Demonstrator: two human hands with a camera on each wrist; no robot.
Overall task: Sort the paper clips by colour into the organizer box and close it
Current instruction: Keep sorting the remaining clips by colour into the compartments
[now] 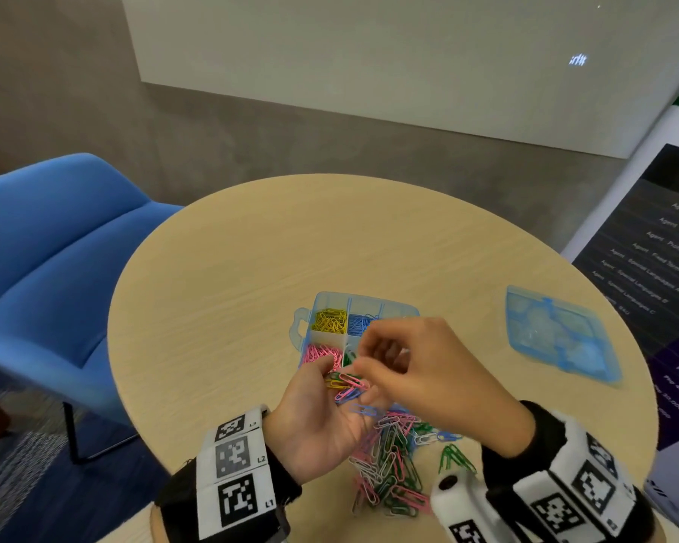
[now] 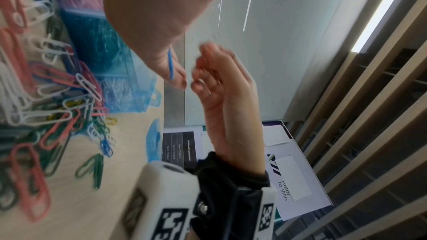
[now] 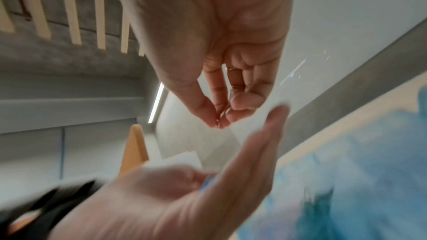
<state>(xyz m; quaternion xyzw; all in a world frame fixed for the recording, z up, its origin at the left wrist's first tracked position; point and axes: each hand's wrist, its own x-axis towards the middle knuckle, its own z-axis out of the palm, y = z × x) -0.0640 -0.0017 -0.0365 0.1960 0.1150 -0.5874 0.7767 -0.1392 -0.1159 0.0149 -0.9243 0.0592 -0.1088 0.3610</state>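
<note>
The blue see-through organizer box [image 1: 304,327] stands open mid-table, with yellow [image 1: 330,321], blue [image 1: 358,324], pink [image 1: 319,352] and green clips in separate compartments. My left hand [image 1: 330,409] is palm up just in front of it, its thumb over a small bunch of mixed clips [image 1: 347,384]; a blue clip [image 2: 170,65] shows along it in the left wrist view. My right hand [image 1: 373,366] hovers over that palm and the box's near edge, thumb and forefinger pinching one pale clip [image 3: 220,119]. A loose pile of mixed clips [image 1: 392,464] lies beneath both hands.
The box's blue lid [image 1: 557,335] lies flat at the table's right side. The round wooden table [image 1: 251,268] has bare surface behind and left of the box. A blue armchair [image 1: 55,248] stands to the left, a printed sign [image 1: 651,260] to the right.
</note>
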